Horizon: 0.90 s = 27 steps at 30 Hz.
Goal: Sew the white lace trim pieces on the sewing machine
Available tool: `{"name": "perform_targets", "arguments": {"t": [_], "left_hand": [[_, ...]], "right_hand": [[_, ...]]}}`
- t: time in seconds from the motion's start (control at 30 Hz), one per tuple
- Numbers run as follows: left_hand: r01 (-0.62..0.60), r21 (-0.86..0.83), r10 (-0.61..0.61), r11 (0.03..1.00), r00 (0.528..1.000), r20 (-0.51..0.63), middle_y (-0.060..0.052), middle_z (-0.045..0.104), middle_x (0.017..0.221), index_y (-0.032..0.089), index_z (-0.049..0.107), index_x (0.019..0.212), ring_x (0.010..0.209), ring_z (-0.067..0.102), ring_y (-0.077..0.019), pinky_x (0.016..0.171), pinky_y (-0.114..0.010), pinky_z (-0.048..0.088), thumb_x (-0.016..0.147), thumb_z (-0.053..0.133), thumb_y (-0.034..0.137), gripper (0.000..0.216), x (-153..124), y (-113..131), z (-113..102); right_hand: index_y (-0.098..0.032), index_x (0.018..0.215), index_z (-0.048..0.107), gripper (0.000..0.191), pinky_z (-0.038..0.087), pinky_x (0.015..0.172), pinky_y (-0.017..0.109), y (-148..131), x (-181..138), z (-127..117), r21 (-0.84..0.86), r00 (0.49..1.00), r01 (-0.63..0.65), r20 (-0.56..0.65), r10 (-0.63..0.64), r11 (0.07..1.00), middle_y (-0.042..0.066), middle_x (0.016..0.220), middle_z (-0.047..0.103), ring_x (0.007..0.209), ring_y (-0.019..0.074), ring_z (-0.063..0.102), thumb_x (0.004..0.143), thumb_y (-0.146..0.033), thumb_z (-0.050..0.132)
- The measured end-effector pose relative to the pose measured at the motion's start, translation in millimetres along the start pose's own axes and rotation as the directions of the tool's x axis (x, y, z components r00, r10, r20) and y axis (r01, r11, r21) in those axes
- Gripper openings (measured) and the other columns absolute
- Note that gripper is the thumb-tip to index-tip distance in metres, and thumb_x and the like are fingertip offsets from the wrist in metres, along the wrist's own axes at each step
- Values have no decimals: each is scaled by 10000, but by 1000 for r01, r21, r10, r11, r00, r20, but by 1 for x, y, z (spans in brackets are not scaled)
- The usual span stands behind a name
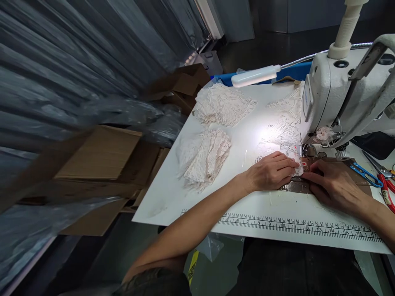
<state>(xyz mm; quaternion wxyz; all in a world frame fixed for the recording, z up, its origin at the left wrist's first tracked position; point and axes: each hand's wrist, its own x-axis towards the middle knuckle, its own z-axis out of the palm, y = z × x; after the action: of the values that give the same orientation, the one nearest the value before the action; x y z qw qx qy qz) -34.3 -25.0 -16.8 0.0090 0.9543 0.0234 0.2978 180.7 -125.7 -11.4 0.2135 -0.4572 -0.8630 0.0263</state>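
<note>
My left hand (273, 170) is closed on the edge of a white lace piece (298, 167), with its fingertips bent down by the sewing machine's needle area. My right hand (331, 183) lies just right of it, thumb and index finger drawn together at the lace's edge; what they pinch is mostly hidden. The lit lace runs back from my fingers along the left side of the white sewing machine (327, 90). Beneath both hands is a brown, tape-like covering (354, 166) on the machine bed. A small red mark shows between the hands.
Two bundles of lace, a far one (224, 105) and a nearer one (205, 158), lie on the white table (160, 201). A lamp (256, 77) hangs over it. Red-handled scissors (385, 193) and a blue cutter (365, 174) lie at right. Cardboard boxes (98, 152) stand left.
</note>
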Motion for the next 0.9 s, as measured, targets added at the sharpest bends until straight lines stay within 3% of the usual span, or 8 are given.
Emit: {"name": "perform_targets", "arguments": {"t": [0.23, 0.37, 0.5, 0.7, 0.8, 0.9], "left_hand": [[59, -4, -59, 998, 997, 43, -53, 730, 989, 147, 623, 901, 892, 669, -141, 817, -299, 541, 934, 475, 140, 151, -2, 3, 4], [109, 11, -109, 994, 990, 90, -54, 726, 999, 152, 628, 931, 873, 657, -140, 804, -307, 536, 949, 455, 155, 173, -3, 5, 3], [65, 70, -70, 995, 995, 69, -50, 720, 1011, 157, 628, 918, 859, 636, -135, 824, -312, 509, 957, 458, 146, 176, -2, 7, 1], [12, 146, -25, 989, 996, 91, -30, 718, 967, 170, 627, 883, 777, 600, -122, 750, -295, 478, 948, 481, 124, 167, 0, 10, -2], [18, 154, -34, 988, 994, 104, -36, 716, 977, 168, 634, 883, 778, 600, -123, 730, -297, 475, 944, 470, 115, 183, 0, 11, -2], [22, 153, -34, 988, 997, 73, -31, 719, 951, 164, 630, 857, 764, 593, -125, 703, -292, 467, 941, 484, 124, 173, -1, 11, -1]], "right_hand": [[-167, 1037, 696, 304, 475, 651, 297, 0, 1, -4, 40, 1000, -9, 1, 9, 999, 103, 933, 583, 788, 166, 569, 930, -209, 414], [-194, 1219, 645, 399, 498, 690, 272, 14, 6, -9, 117, 994, -90, 74, 82, 989, 101, 1013, 607, 804, 144, 597, 952, -239, 352], [-265, 1301, 606, 448, 415, 519, 240, 23, 12, -6, -75, 971, -153, 172, 164, 985, 94, 994, 593, 669, 132, 563, 939, -301, 344], [-265, 1283, 614, 446, 325, 467, 237, 14, 11, 3, -200, 978, -149, 114, 174, 968, 107, 1000, 571, 609, 120, 507, 960, -327, 312], [-257, 1288, 610, 437, 363, 492, 244, 12, 9, 3, -181, 978, -158, 105, 178, 971, 111, 991, 569, 650, 137, 526, 958, -313, 328], [-219, 1331, 577, 443, 470, 613, 283, 12, 5, 1, -62, 976, -203, 72, 207, 977, 116, 977, 587, 738, 164, 568, 962, -283, 339]]}}
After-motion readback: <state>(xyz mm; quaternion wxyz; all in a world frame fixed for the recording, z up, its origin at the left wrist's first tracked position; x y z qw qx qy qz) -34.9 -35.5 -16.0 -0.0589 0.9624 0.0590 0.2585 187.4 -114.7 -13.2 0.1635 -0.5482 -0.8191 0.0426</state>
